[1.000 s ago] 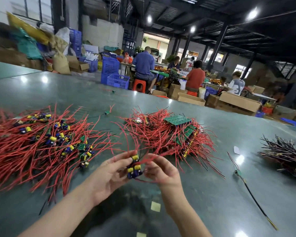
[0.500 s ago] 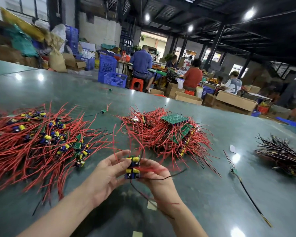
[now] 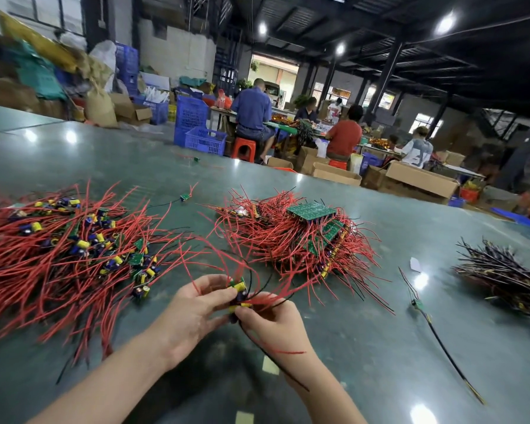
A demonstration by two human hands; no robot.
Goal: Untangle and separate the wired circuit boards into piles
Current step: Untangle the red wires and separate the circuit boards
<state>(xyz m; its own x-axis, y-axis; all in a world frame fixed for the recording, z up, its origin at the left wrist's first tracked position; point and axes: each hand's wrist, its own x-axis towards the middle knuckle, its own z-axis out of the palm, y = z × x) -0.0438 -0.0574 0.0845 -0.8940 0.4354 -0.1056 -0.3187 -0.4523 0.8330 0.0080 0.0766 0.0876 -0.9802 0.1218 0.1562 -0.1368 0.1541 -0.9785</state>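
Head view: your hands meet above the glossy green table (image 3: 364, 347).
Left hand (image 3: 193, 313): fingers curled round small circuit board (image 3: 239, 293) with yellow-capped cylinders.
Right hand (image 3: 273, 322): pinching its thin red wires.
Left pile (image 3: 58, 255): tangled red wires, boards.
Middle pile (image 3: 300, 237): flat green boards.

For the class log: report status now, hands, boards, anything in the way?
Left hand and right hand both gripping one small wired board. Red wires fan out from it. Loose pile left, stacked pile ahead. Nothing blocking.
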